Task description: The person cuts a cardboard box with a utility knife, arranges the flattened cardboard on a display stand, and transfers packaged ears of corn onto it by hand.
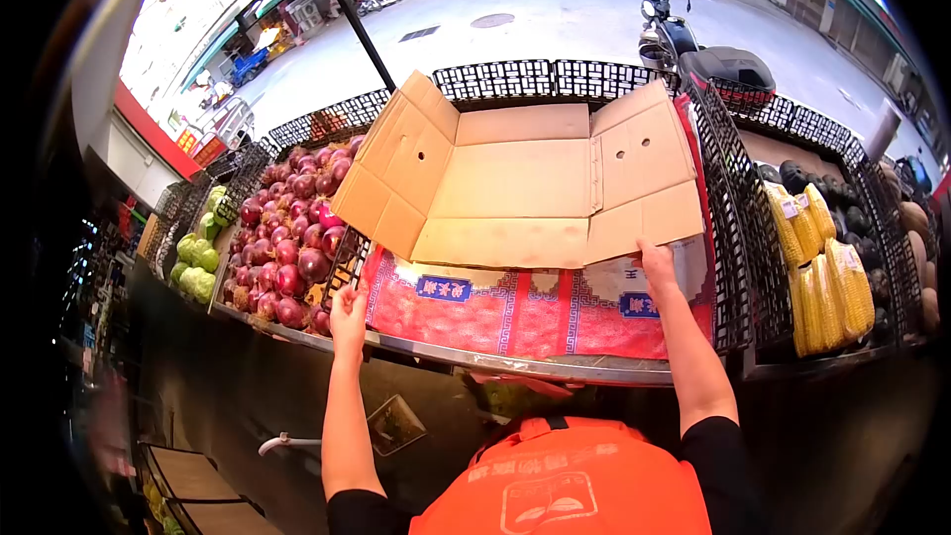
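Observation:
An unfolded cardboard box (515, 183) lies opened out over the middle of the stall, its side flaps tilted up. My right hand (656, 266) is closed at its near right edge, fingers against the cardboard. Under the box is a red patterned sheet (446, 317) with blue labels, showing along the front. My left hand (347, 315) is closed at the front left, fingertips pinched together beside the black lattice divider (349, 256) and the sheet's left corner. What those fingers hold, if anything, cannot be made out. Red onions (287, 238) are heaped just left of the divider.
Black lattice panels (495, 79) fence the stall's back. To the right, beyond another lattice panel (728, 238), are packs of corn (827, 287) and dark green squash-like produce (857, 223). Green cabbages (196, 263) lie far left. A parked scooter (693, 54) stands behind the stall.

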A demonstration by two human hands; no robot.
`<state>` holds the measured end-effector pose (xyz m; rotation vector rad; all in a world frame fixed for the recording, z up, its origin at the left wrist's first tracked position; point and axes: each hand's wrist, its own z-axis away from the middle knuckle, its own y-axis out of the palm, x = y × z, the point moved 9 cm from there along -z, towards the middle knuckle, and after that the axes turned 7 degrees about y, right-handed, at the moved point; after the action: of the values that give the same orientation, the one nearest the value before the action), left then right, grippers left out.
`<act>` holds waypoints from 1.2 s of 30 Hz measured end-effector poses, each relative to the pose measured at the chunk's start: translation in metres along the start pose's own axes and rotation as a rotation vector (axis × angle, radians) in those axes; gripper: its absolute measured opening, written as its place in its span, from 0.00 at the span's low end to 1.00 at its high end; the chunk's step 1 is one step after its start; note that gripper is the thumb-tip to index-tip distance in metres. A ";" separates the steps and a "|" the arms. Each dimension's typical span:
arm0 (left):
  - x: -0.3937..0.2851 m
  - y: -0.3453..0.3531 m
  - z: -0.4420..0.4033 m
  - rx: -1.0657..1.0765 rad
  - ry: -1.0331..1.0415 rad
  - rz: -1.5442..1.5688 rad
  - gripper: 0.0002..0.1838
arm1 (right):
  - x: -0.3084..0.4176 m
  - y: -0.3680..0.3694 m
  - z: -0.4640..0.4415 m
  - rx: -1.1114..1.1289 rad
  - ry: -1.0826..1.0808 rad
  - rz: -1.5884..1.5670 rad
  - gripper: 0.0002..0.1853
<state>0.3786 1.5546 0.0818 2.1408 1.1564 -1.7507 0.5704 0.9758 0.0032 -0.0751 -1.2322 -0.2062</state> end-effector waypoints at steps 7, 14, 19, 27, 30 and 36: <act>-0.020 0.029 -0.179 -0.001 0.275 -0.404 0.35 | 0.032 0.021 0.060 -0.198 -0.368 0.191 0.08; -0.034 0.068 -0.201 0.199 0.234 -0.442 0.16 | 0.007 0.024 0.073 -0.224 -0.224 0.315 0.15; -0.067 0.075 -0.168 0.167 0.330 -0.391 0.14 | 0.063 -0.014 0.089 -0.339 -0.307 0.025 0.12; 0.012 0.082 -0.069 0.271 -0.186 0.315 0.13 | 0.130 -0.138 0.151 -0.402 -0.414 -0.197 0.15; 0.064 0.087 -0.046 0.279 -0.221 0.219 0.13 | 0.117 -0.144 0.147 -0.467 -0.457 0.218 0.12; 0.086 0.085 -0.049 0.387 -0.078 -0.531 0.17 | 0.105 -0.128 0.136 -0.494 -0.446 0.552 0.11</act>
<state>0.4722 1.5630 -0.0085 2.0503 1.5835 -2.4318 0.4526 0.8606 0.1403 -0.9185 -1.5270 -0.0029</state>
